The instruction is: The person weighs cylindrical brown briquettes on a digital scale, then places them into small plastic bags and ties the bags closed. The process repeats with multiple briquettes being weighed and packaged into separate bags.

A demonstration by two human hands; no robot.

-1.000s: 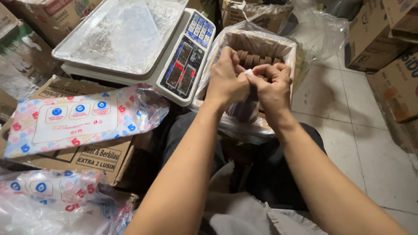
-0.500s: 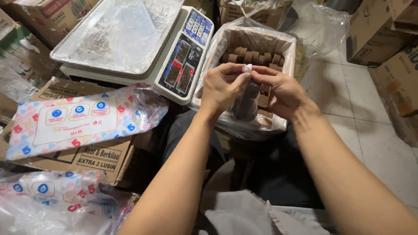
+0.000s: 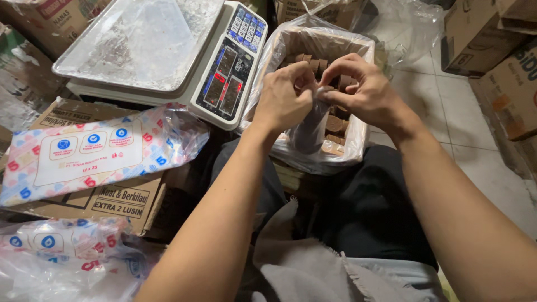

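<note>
At the upper centre of the frame, the left hand [image 3: 283, 100] and right hand [image 3: 366, 92] meet, fingers pinched together on the neck of a small clear bag [image 3: 311, 130] of brown pieces. It hangs over a plastic-lined carton [image 3: 358, 134] of the same pieces; a weighing scale [image 3: 168, 50] sits upper left.

Tiled floor [image 3: 447, 120]: brown cartons [image 3: 506, 61] stand on it at right, clear plastic sheet [image 3: 403, 22] beside them.

Scale [image 3: 140, 45] left of lined box [image 3: 358, 47]; printed pack [image 3: 95, 151] in front.
</note>
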